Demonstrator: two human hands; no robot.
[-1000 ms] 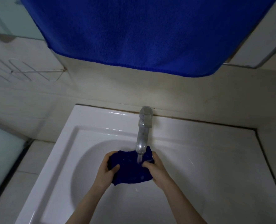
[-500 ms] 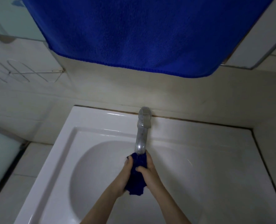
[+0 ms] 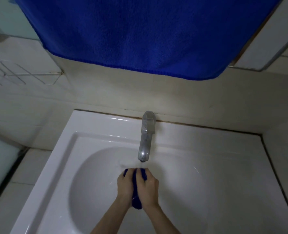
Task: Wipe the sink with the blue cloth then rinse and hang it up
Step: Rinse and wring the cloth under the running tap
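Left hand [image 3: 125, 186] and right hand [image 3: 148, 187] both clench bunched, fuzzy blue cloth [image 3: 136, 202] in glossy white sink [image 3: 106, 129], near dull metal tap [image 3: 145, 141].

Person, two limbs in shot. Bare left hand [image 3: 125, 188] and bare right hand [image 3: 147, 186], uncovered from fingertips to wrists. Bare left forearm [image 3: 109, 220] and bare right forearm [image 3: 163, 222], slim, uncovered all the way to the bottom frame edge, which crops both around mid-forearm. Knuckles show as soft ridges on both hand backs. A few small wet glints on the back of the right hand. Fingernails too blurred to tell. Dim light, edges of both hands slightly soft.
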